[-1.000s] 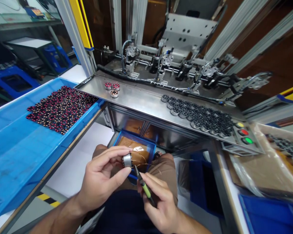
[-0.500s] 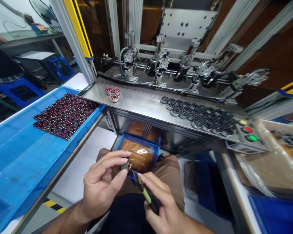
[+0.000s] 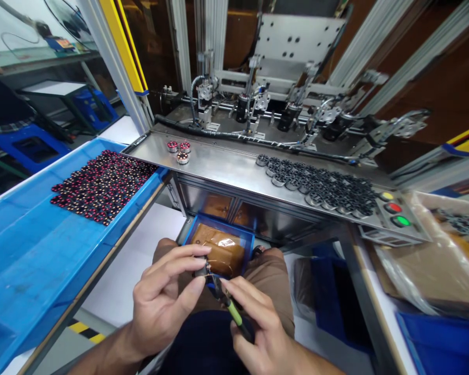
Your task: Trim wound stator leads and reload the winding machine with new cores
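Between the thumb and fingers of my left hand point(image 3: 166, 299) is a small wound motor stator point(image 3: 201, 266), held on edge, with thin copper wire ends sticking out to its right. My right hand point(image 3: 260, 317) is closed around cutting pliers with green and black handles point(image 3: 234, 311). The dark jaws of the pliers are up against the near right side of the stator, by a wire; whether they are closed on it I cannot tell. Both hands are over my lap, above a blue bin point(image 3: 251, 245) lined with brown material.
A metal ledge point(image 3: 222, 166) carries a few red-and-copper wound stators point(image 3: 183, 157) and a mass of dark stator cores point(image 3: 324, 187). On the left, a blue tray point(image 3: 23, 260) holds many wound pieces. Machine fixtures stand behind; push buttons point(image 3: 402, 221) sit right. A seated person point(image 3: 3, 99) is far left.
The stator has turned slightly in my left fingers, and its loose wire ends now show further to the right. My right hand and the pliers have barely moved.
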`<state>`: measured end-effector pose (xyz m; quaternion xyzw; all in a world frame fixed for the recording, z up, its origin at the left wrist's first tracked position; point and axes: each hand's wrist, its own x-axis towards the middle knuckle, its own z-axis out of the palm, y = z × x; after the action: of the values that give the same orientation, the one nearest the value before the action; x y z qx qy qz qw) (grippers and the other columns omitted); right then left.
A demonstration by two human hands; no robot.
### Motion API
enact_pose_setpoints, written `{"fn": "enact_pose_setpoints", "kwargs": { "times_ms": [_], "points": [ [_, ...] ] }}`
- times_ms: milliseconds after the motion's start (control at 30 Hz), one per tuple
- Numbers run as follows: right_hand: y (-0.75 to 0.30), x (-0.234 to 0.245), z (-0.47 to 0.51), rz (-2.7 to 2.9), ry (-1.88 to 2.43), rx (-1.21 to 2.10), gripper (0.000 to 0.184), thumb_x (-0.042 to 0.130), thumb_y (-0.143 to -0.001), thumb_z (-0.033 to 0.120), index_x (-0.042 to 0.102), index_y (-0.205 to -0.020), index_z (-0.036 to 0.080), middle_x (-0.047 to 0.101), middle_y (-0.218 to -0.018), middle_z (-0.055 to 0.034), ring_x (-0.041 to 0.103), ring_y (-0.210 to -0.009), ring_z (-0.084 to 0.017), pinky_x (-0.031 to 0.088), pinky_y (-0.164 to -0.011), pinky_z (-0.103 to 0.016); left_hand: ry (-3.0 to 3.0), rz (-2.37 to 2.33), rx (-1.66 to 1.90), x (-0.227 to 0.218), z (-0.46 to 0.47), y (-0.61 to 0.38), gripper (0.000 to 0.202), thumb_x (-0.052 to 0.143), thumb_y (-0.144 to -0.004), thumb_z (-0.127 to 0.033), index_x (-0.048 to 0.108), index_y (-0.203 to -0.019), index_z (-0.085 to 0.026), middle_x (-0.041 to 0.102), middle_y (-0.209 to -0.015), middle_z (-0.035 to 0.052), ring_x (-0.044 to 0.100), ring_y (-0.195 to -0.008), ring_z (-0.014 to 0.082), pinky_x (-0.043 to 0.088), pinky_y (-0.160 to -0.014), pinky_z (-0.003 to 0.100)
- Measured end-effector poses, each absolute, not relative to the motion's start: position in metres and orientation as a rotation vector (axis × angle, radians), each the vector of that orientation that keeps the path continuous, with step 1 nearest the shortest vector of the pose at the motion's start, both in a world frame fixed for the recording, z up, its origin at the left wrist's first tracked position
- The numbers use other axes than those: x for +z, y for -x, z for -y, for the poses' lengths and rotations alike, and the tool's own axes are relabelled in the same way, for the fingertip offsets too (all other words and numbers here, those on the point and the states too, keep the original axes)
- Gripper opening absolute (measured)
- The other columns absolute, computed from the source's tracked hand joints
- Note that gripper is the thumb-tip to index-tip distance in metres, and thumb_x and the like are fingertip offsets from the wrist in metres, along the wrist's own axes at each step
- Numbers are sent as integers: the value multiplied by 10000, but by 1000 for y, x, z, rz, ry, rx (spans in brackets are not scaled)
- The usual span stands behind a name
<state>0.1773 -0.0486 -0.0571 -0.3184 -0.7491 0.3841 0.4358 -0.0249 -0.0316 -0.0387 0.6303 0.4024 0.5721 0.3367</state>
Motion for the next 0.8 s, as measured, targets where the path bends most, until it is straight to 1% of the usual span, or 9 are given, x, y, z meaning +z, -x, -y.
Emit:
{"fn": "enact_pose_setpoints", "kwargs": {
  "times_ms": [133, 267, 367, 433, 600, 700, 800],
  "points": [
    [-176, -59, 49, 1865, 783, 969, 758, 492, -662, 29, 488, -1399, 206, 630, -980, -82, 623, -848, -199, 548, -733, -321, -1661, -1063, 1482, -38, 33, 25, 399, 639, -811, -11, 690, -1111, -269, 706, -1204, 36, 640, -1164, 211, 537, -984, 324],
    [-176, -60, 50, 1867, 811, 945, 718, 498, -688, 37, 507, -1387, 201, 616, -864, -55, 595, -730, -181, 526, -632, -300, -1704, -1066, 1478, -37, 33, 25, 390, 646, -803, -13, 692, -1101, -260, 709, -1194, 46, 667, -1104, 207, 560, -930, 316],
    [-176, -58, 50, 1852, 846, 984, 702, 494, -705, 37, 514, -1386, 210, 613, -815, -45, 585, -688, -177, 509, -599, -294, -1738, -1067, 1480, -37, 33, 26, 389, 651, -798, -12, 690, -1100, -254, 715, -1181, 50, 677, -1078, 204, 563, -923, 318],
    [-175, -56, 49, 1834, 856, 1015, 710, 494, -713, 33, 506, -1397, 224, 614, -828, -46, 594, -707, -179, 516, -619, -295, -1756, -1059, 1483, -38, 34, 27, 395, 649, -800, -11, 685, -1109, -255, 714, -1181, 44, 672, -1087, 198, 554, -944, 315],
    [-171, -54, 49, 1816, 804, 1001, 757, 487, -711, 41, 453, -1441, 240, 605, -960, -72, 627, -887, -204, 555, -766, -325, -1769, -1041, 1459, -38, 35, 29, 406, 640, -807, -1, 673, -1121, -256, 696, -1210, 30, 655, -1125, 186, 537, -980, 296],
    [-170, -55, 50, 1822, 814, 964, 783, 486, -700, 30, 434, -1447, 257, 618, -977, -64, 630, -904, -206, 555, -757, -306, -1787, -1027, 1468, -36, 35, 29, 401, 645, -804, -2, 675, -1116, -251, 701, -1196, 34, 666, -1101, 184, 552, -956, 289],
    [-170, -55, 51, 1828, 817, 958, 770, 485, -703, 34, 446, -1442, 245, 610, -937, -63, 621, -856, -205, 551, -706, -308, -1802, -1023, 1469, -34, 35, 28, 395, 651, -799, -4, 677, -1109, -248, 709, -1180, 39, 678, -1076, 187, 565, -935, 290]
  ]
}}
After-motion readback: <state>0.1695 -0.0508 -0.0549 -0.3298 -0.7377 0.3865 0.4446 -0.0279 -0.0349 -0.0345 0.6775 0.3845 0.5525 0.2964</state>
